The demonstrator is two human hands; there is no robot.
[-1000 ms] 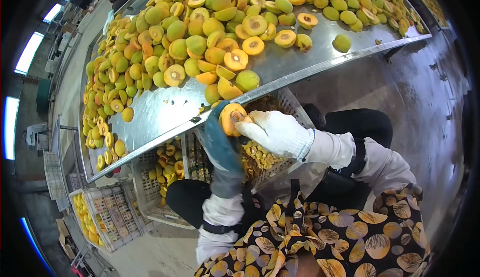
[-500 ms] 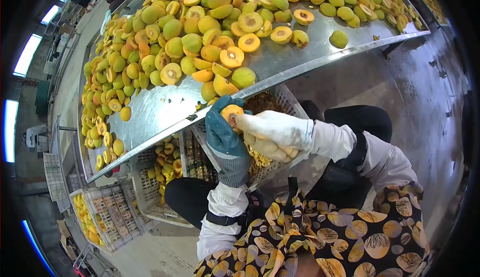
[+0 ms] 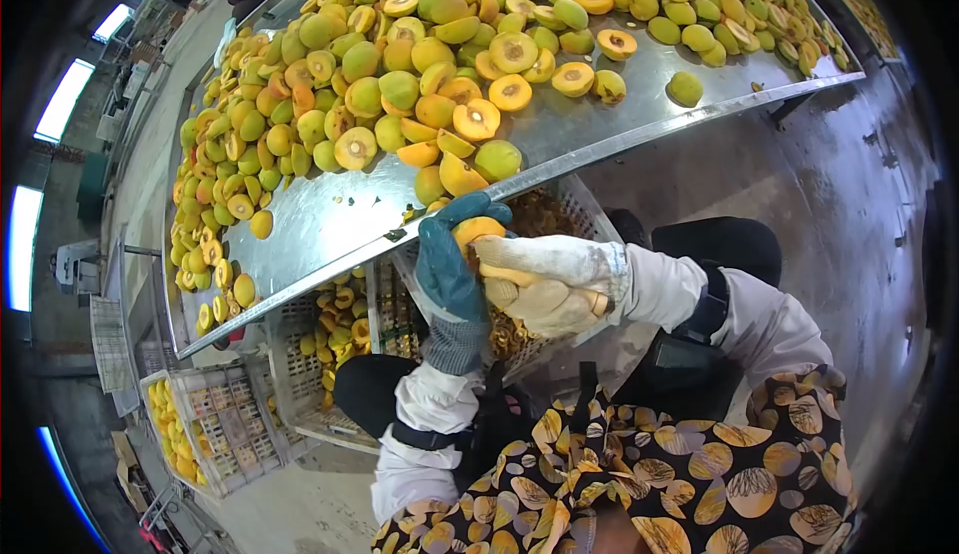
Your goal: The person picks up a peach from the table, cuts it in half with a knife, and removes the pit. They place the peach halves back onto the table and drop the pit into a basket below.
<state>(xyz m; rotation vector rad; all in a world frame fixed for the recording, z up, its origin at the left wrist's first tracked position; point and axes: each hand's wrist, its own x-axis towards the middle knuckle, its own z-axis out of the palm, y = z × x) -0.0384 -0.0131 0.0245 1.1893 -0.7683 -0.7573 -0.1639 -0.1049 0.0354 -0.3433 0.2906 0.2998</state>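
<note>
My left hand (image 3: 452,269), in a dark teal rubber-coated glove with a grey knit cuff, is closed around a yellow peach half (image 3: 478,229) just below the table's front edge. My right hand (image 3: 554,279), in a whitish work glove, is closed, with its thumb and fingertips pressed against the peach. A small tan end shows at the heel of this fist, but what it belongs to is hidden. Beneath both hands stands a plastic crate (image 3: 589,209) with brownish-yellow scraps in it.
A metal table (image 3: 559,139) carries a large heap of whole and halved peaches (image 3: 400,89). Another crate (image 3: 300,354) with peach pieces stands under its edge at the left. Farther left is a crate (image 3: 220,424) of yellow fruit. Wet floor lies to the right.
The right hand has rolled over the peach, and its fingers have shifted lower on it. The peach's cut face has turned mostly out of sight. The view has shifted slightly.
</note>
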